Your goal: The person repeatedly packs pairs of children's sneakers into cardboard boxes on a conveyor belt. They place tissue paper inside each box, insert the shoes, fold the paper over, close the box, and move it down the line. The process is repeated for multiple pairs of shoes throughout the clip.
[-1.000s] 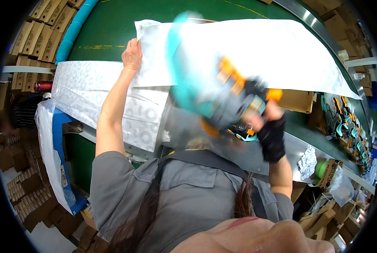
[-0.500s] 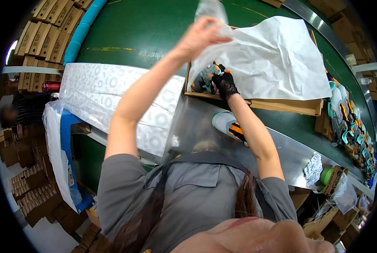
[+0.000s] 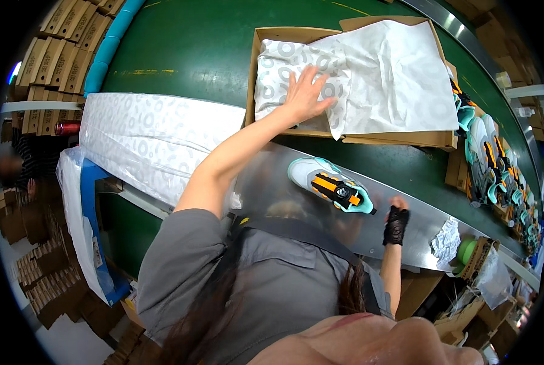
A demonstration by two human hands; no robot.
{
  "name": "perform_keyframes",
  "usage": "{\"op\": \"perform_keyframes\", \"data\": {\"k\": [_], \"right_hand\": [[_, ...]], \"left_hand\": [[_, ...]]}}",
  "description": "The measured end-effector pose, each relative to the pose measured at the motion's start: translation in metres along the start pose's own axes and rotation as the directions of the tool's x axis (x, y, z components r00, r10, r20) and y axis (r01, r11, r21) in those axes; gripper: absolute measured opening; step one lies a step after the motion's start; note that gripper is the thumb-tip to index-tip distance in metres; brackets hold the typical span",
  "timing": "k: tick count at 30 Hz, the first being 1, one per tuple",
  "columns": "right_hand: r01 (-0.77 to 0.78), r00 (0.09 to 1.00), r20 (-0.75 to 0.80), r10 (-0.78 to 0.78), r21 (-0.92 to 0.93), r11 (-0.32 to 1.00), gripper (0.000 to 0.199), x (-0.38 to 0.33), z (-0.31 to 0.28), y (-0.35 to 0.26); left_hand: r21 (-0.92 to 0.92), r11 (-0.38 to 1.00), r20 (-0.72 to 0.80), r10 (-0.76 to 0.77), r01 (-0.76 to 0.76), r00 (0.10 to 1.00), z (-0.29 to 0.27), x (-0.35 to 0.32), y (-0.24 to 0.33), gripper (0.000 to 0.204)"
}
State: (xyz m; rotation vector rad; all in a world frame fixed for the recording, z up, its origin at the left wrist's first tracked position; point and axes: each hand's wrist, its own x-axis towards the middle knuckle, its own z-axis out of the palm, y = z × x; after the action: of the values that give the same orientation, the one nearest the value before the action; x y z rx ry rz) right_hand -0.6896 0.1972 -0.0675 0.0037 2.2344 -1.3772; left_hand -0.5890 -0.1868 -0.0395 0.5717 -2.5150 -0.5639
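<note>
My left hand (image 3: 307, 96) is bare and spread flat on the patterned tissue paper (image 3: 278, 61) folded over the left part of an open shoebox (image 3: 253, 82). That paper covers whatever lies under it. Plain white tissue (image 3: 393, 79) drapes across the box's right part. My right hand (image 3: 397, 222), in a black fingerless glove, is over the metal ledge with slightly bent fingers and nothing visible in them. Just left of it, apart from the fingers, a grey sneaker (image 3: 332, 185) with orange, black and mint parts lies on the ledge (image 3: 272, 173).
A stack of patterned tissue sheets (image 3: 162, 140) lies left of the box on the green belt (image 3: 193, 48). More sneakers (image 3: 491, 158) crowd the right side. Crumpled paper (image 3: 447, 240) and a green tape roll (image 3: 466, 250) sit at the ledge's right end. Stacked shoeboxes (image 3: 53, 61) stand far left.
My left hand has brought the tissue flap down over the sneaker in the box. My right hand has left the box and moved down and right, beside the loose sneaker.
</note>
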Motion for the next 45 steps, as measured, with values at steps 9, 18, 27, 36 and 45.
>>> {"op": "perform_keyframes", "data": {"k": [9,18,27,36,45], "right_hand": [[-0.344,0.632,0.753,0.184,0.06,0.937,0.043,-0.033,0.05,-0.063],[0.099,0.887,0.411,-0.21,0.277,0.956,0.055,0.011,0.113,-0.126],[0.557,0.824,-0.065,-0.562,0.274,0.784,0.041,0.042,0.154,-0.113],[0.866,0.29,0.559,-0.777,-0.499,-0.036,0.055,0.037,0.115,-0.101],[0.896,0.315,0.537,-0.783,-0.441,0.058,0.048,0.037,0.113,-0.136]], "left_hand": [[-0.417,0.889,0.474,0.036,0.188,0.88,-0.054,-0.114,0.079,0.078],[-0.885,-0.048,0.413,-0.54,0.463,0.733,-0.073,-0.012,0.034,0.053],[-0.525,0.048,0.816,-0.253,0.85,0.519,0.007,0.018,0.013,0.039],[-0.665,0.39,0.174,-0.749,0.637,0.64,-0.022,-0.049,-0.035,0.064],[-0.791,-0.309,0.609,-0.475,0.528,0.635,-0.022,-0.024,-0.041,0.059]]}}
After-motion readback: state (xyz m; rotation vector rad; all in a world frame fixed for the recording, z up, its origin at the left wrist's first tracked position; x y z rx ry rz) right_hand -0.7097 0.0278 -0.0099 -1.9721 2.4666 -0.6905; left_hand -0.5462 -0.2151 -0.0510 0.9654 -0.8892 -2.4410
